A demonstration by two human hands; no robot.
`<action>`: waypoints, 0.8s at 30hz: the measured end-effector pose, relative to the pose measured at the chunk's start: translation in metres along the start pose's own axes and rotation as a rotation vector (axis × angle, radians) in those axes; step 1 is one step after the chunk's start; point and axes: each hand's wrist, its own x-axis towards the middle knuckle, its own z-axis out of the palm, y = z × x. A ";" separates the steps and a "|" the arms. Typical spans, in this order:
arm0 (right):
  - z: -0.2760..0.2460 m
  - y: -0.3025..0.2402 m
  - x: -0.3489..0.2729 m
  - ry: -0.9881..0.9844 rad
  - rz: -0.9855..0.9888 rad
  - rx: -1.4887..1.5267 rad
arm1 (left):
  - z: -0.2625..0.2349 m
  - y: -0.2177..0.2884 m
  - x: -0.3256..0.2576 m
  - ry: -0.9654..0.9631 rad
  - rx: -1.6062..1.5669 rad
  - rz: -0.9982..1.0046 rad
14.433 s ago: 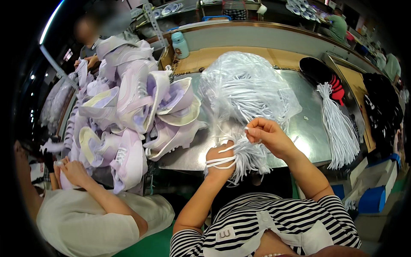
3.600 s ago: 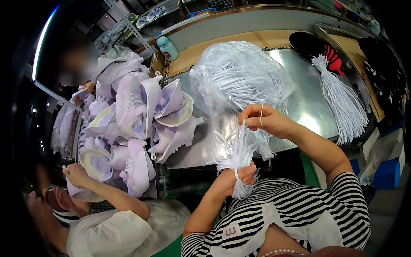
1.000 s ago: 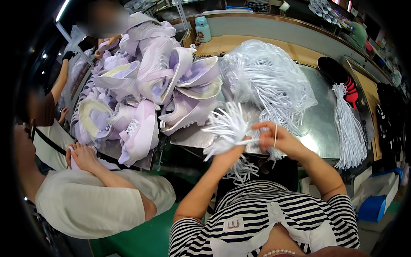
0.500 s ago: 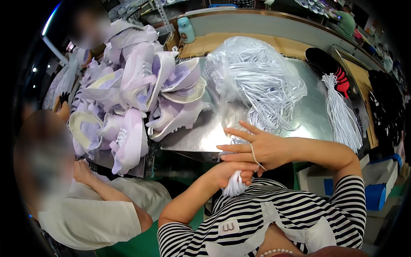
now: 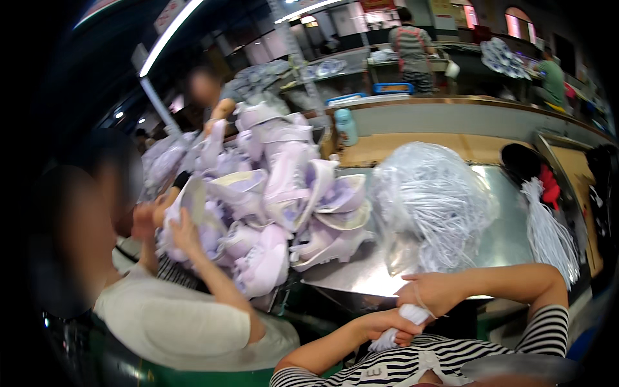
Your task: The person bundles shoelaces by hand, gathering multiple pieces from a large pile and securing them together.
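Note:
My left hand is closed round a folded bundle of white shoelaces, held low in front of my striped shirt. Against the bundle's upper end, my right hand is curled, its fingers mostly hidden and slightly blurred. A thin pale band loops from the right hand beside the laces. Just beyond my hands, on the metal table, lies a big clear plastic bag full of white shoelaces. A loose hank of white laces lies at the right.
Pale lilac shoes are heaped on the left part of the table. A co-worker in a light shirt handles a shoe there. A light blue bottle stands at the back. Black and red items lie at the far right.
The view has tilted up and turned left. My right hand's fingers, spread before, have curled in at the bundle. The co-worker's hands have come up to a shoe.

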 end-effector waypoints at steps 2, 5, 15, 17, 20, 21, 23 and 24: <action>0.019 0.016 -0.007 0.084 0.004 0.013 | 0.005 0.002 0.004 -0.005 0.012 0.023; 0.029 0.024 -0.013 0.148 -0.003 -0.004 | 0.017 0.008 0.006 -0.023 0.030 0.065; 0.036 0.021 -0.019 0.216 0.135 0.571 | 0.005 -0.001 0.008 -0.057 0.033 0.126; 0.040 0.023 -0.015 0.256 0.062 0.531 | 0.006 -0.002 0.006 -0.075 0.019 0.124; 0.027 0.011 -0.018 0.229 0.249 0.252 | 0.012 0.002 0.001 -0.061 0.037 0.129; 0.024 0.008 -0.018 0.233 0.289 0.130 | 0.016 0.003 -0.003 -0.029 0.018 0.132; 0.015 0.005 -0.018 0.241 0.370 -0.108 | 0.012 0.007 -0.008 0.006 -0.034 0.131; 0.012 0.002 -0.022 0.305 0.370 -0.176 | 0.013 0.011 -0.006 0.007 -0.035 0.123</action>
